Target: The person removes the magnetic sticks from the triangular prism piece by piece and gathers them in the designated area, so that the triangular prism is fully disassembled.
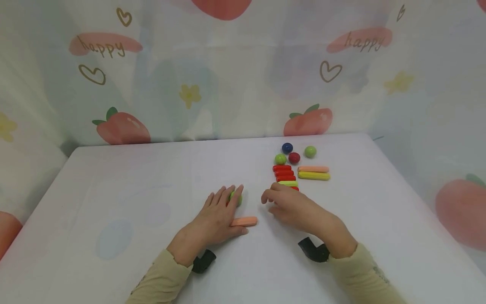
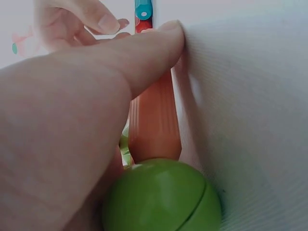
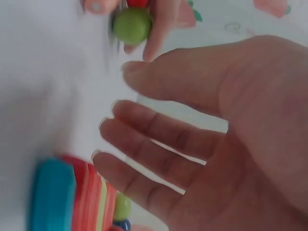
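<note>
My left hand lies over small things on the white table, fingers extended, palm down. An orange ribbed stick pokes out between its index finger and thumb. Past its fingers shows a green ball; in the right wrist view a red thing touches that ball. The left wrist view has another green ball at the stick's near end, beneath the hand. My right hand hovers above the table, loosely bent and holding nothing. Close to its fingers, a teal stick ends a row of red sticks.
A yellow-green stick lies within the row. Right of it are a peach stick and a yellow stick. Behind sit a blue ball, a dark red ball and two green balls. A printed curtain surrounds the table.
</note>
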